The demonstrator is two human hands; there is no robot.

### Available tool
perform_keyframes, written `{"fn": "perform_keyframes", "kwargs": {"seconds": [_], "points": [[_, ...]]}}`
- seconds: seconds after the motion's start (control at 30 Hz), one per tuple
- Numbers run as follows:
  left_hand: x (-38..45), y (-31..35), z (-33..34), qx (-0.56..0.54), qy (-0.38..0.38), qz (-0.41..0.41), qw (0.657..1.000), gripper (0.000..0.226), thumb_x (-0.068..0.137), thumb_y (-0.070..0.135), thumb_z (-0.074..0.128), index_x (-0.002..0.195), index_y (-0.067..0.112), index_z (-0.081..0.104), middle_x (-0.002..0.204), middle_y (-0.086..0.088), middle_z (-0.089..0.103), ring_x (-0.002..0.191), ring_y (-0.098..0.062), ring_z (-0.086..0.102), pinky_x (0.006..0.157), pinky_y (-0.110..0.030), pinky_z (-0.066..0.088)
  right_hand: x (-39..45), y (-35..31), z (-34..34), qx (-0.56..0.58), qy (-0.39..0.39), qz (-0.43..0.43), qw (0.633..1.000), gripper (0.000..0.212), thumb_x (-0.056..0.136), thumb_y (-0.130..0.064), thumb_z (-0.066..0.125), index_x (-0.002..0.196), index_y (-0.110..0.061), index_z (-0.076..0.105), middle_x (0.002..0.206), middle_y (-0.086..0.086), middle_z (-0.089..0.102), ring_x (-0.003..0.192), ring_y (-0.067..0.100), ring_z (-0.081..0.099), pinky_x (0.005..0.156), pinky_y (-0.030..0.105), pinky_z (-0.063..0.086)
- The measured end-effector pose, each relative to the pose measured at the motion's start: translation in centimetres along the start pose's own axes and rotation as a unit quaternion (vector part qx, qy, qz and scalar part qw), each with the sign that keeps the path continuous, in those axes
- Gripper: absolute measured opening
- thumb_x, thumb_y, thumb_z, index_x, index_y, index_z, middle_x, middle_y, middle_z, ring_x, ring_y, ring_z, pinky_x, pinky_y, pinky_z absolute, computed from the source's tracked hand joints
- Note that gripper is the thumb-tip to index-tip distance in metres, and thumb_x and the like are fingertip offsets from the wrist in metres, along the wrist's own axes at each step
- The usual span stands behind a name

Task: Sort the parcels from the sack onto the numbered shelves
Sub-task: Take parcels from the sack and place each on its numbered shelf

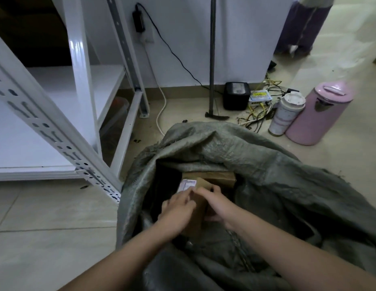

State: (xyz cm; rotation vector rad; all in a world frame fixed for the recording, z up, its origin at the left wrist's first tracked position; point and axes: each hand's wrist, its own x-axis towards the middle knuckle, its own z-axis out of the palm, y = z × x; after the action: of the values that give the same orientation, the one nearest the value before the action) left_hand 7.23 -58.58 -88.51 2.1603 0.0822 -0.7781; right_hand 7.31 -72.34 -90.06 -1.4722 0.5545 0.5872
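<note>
Inside the grey sack (235, 148): both hands on one parcel.
Left hand (178, 206) and right hand (216, 202) clasp the cardboard parcel (198, 215); next, lift it toward the white shelf (57, 114).

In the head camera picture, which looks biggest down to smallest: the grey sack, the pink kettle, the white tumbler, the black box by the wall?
1. grey sack, though nearest the camera
2. pink kettle
3. white tumbler and black box: too alike to rank

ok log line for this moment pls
stage: picking from sack | left hand: grips brown parcel | right hand: grips same parcel | parcel: inside sack mouth | shelves: no parcel visible
</note>
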Motion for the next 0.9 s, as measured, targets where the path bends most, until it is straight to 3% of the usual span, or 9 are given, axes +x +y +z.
{"fn": "perform_keyframes", "kwargs": {"seconds": [0.07,0.13,0.23,0.33,0.5,0.57,0.63,0.73,0.9], "points": [[-1.6,0.3,1.8,0.082,0.035,0.063,0.994,0.064,0.086,0.037,0.036,0.149,0.034,0.024,0.155,0.011,0.024,0.145,-0.014,0.013,0.119,-0.029,0.012,-1.1,1.2,-1.7,0.053,0.027,-0.013,0.998,0.075,0.084,-0.045,0.067,0.142,-0.025,0.024,0.114,-0.002,0.056,0.099,0.014,0.057,0.078,0.034,0.05],[-2.8,1.1,3.2,0.007,-0.01,0.14,0.99,0.072,0.083,0.032,0.04,0.15,0.033,0.014,0.155,0.012,0.024,0.145,-0.007,0.013,0.119,-0.025,0.011,-1.8,2.1,-3.4,0.089,0.07,-0.032,0.993,0.073,0.084,-0.04,0.07,0.14,-0.022,0.026,0.11,-0.003,0.058,0.092,0.009,0.057,0.066,0.028,0.047],[-3.0,2.1,3.6,-0.083,-0.017,0.199,0.976,0.075,0.079,0.023,0.049,0.145,0.034,0.015,0.144,0.008,0.036,0.136,-0.003,0.032,0.113,-0.018,0.023,-2.6,2.6,-5.6,0.121,0.12,-0.057,0.984,0.072,0.081,-0.038,0.073,0.138,-0.021,0.031,0.115,0.0,0.062,0.101,0.017,0.062,0.084,0.041,0.053],[-2.0,2.7,3.0,-0.062,0.084,0.14,0.985,0.087,0.07,0.036,0.06,0.148,0.02,0.025,0.143,-0.004,0.033,0.134,-0.015,0.035,0.114,-0.027,0.026,-3.0,2.3,-7.4,0.208,0.112,-0.087,0.968,0.074,0.075,-0.035,0.075,0.136,-0.022,0.036,0.12,0.005,0.066,0.109,0.024,0.064,0.099,0.053,0.048],[-2.7,2.5,3.0,-0.34,-0.099,0.009,0.935,0.047,0.085,0.027,0.068,0.127,0.019,0.05,0.117,-0.001,0.068,0.099,-0.014,0.067,0.076,-0.024,0.052,-3.8,1.3,-7.8,0.318,0.009,-0.136,0.938,0.067,0.078,-0.029,0.07,0.138,-0.013,0.045,0.127,0.013,0.064,0.119,0.03,0.059,0.098,0.051,0.048],[-2.7,2.2,3.4,-0.371,-0.07,0.035,0.925,0.044,0.083,0.022,0.07,0.123,0.019,0.053,0.114,0.001,0.07,0.098,-0.011,0.068,0.083,-0.029,0.055,-3.8,1.4,-7.4,0.317,-0.028,-0.134,0.939,0.058,0.083,-0.032,0.063,0.136,-0.014,0.049,0.128,0.013,0.063,0.121,0.031,0.058,0.102,0.052,0.044],[-2.6,2.2,2.8,-0.349,-0.009,0.083,0.933,0.053,0.076,0.02,0.076,0.123,0.019,0.051,0.118,0.001,0.067,0.106,-0.01,0.065,0.095,-0.033,0.052,-3.7,1.5,-7.4,0.304,-0.028,-0.118,0.945,0.054,0.087,-0.044,0.051,0.135,-0.02,0.052,0.127,0.009,0.064,0.121,0.029,0.058,0.107,0.054,0.038],[-2.6,2.2,1.0,-0.223,0.051,0.193,0.954,0.057,0.073,0.014,0.082,0.118,0.024,0.049,0.115,0.011,0.063,0.105,0.003,0.059,0.089,-0.012,0.047,-3.5,1.7,-7.7,0.289,-0.02,-0.095,0.952,0.058,0.092,-0.061,0.034,0.136,-0.026,0.05,0.132,0.005,0.061,0.123,0.028,0.055,0.109,0.054,0.034],[-2.5,2.3,-0.5,-0.025,0.16,0.302,0.939,0.066,0.064,0.034,0.079,0.12,0.035,0.044,0.116,0.014,0.049,0.106,0.006,0.047,0.089,-0.004,0.035,-2.9,0.9,-6.9,0.193,0.085,-0.148,0.966,0.05,0.095,-0.054,0.04,0.139,-0.032,0.041,0.142,-0.005,0.047,0.128,0.019,0.047,0.103,0.042,0.04]]}}
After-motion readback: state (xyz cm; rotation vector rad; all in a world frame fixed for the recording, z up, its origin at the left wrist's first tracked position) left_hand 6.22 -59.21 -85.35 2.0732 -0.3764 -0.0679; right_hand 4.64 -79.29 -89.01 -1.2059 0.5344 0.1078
